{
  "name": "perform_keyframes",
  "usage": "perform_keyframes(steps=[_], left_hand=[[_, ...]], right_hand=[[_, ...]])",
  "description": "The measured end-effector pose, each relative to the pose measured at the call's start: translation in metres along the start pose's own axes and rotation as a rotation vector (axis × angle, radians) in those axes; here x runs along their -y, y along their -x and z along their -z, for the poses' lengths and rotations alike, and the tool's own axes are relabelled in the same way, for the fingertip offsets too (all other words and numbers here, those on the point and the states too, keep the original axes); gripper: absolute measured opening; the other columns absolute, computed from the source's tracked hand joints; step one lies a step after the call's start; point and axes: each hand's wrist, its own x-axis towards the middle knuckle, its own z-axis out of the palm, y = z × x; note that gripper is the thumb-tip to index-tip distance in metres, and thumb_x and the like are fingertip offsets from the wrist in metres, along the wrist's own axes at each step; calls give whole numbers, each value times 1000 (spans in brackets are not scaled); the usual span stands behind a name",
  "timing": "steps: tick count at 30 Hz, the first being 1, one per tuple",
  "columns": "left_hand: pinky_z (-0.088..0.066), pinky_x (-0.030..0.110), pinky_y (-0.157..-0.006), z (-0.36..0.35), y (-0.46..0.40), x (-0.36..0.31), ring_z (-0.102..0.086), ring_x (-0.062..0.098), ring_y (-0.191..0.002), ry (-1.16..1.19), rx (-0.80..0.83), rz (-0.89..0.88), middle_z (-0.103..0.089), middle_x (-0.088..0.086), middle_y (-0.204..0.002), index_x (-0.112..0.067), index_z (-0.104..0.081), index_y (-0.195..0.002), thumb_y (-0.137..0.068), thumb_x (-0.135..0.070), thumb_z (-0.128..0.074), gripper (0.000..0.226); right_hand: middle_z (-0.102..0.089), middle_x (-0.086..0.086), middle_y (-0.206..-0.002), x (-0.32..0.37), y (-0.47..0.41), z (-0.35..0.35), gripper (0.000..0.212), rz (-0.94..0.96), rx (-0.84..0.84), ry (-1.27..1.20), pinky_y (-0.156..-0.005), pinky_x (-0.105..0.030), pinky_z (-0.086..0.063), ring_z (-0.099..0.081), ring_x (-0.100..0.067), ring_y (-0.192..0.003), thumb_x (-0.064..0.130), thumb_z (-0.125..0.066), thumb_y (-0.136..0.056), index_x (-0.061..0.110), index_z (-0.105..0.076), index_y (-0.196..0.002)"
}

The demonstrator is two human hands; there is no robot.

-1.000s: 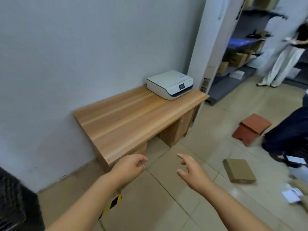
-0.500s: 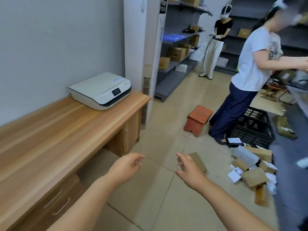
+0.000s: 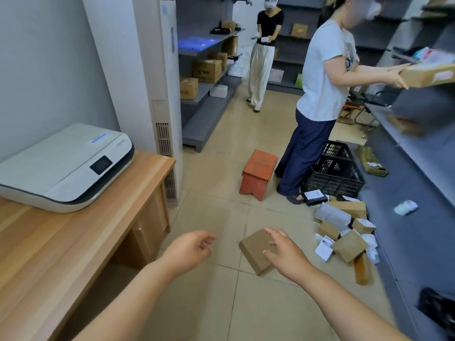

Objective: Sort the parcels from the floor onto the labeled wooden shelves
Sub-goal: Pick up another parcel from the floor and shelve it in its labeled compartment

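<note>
Both hands are empty, fingers apart; the flat parcel [image 3: 256, 252] lies under the right hand [image 3: 285, 254], right of the left hand [image 3: 189, 249].

- Beige tiled floor [image 3: 216, 153] with dark grout lines.
- Plain grey-white wall [image 3: 49, 57] on the left.
- A wooden desk stands against that wall, its tabletop [image 3: 81, 232] carrying a white printer [image 3: 64, 166].
- A tall white floor-standing unit [image 3: 152, 82] with a vent grille stands just beside the desk.
- Grey shelving [image 3: 206, 89] lines the back of the room; more grey shelves [image 3: 418, 148] run along the right.
- An orange stool [image 3: 258, 173] stands mid-floor, near a black crate [image 3: 334, 171].
</note>
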Motion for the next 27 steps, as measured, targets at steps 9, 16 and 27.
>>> perform_keyframes(steps=[9,16,27], left_hand=[[-42,23,-95,54,-151,37,-53,9,-113,-61,123,-89,-58,-5,-126,-23,-49,-130,-80,-25,-63,52],[-37,19,-94,31,-241,25,-49,8,-117,-49,298,-136,-52,-2,-133,-22,-43,-134,-79,-24,-65,59],[-37,19,-97,-19,-373,-17,-46,6,-118,-164,467,-167,-49,-3,-135,-23,-41,-135,-83,-23,-60,56]], right_hand=[[-41,0,-144,0,-106,-5,68,-226,-47,-113,-98,-24,-39,-46,-13,-125,20,-58,-85,22,-26,-144],[-41,-4,-142,-46,-134,10,65,-417,-118,-201,-98,-22,-35,-45,-17,-126,13,-56,-86,17,-27,-143],[-45,-7,-140,-129,-228,38,65,-534,-146,-333,-100,-24,-35,-46,-17,-125,12,-56,-86,17,-27,-144]])
